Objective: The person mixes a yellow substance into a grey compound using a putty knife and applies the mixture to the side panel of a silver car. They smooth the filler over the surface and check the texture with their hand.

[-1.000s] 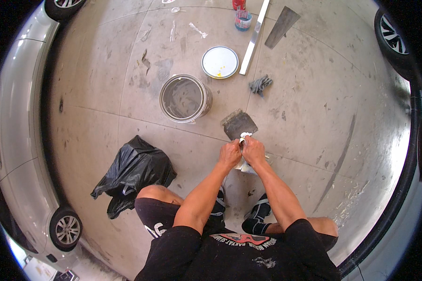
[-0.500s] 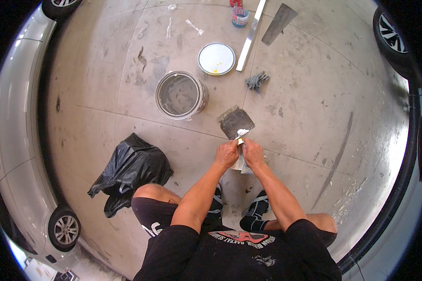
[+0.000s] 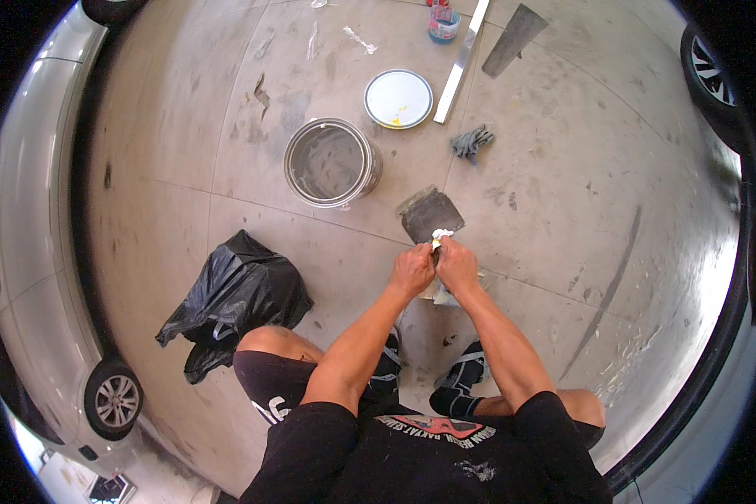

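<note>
My left hand (image 3: 412, 267) and my right hand (image 3: 457, 264) meet in front of me, fingers closed on a small tube with a white and yellow end (image 3: 436, 244). Most of the tube is hidden by the fingers. At its end a blob of white paste (image 3: 443, 233) shows over the near edge of a dark, square, flat plate (image 3: 431, 215) on the floor. Just below my hands lies a pale, partly see-through piece of wrapping or sheet (image 3: 451, 294), partly covered by them.
An open metal can (image 3: 328, 162) stands left of the plate, its white lid (image 3: 398, 99) beyond. A grey glove (image 3: 473, 143), a long metal bar (image 3: 462, 63), a dark blade (image 3: 515, 40) and a blue-stained cup (image 3: 443, 27) lie farther off. A black plastic bag (image 3: 239, 298) is at left.
My hands stay together on the tube and have shifted slightly up and right in the picture. The floor objects have shifted right with the view.
</note>
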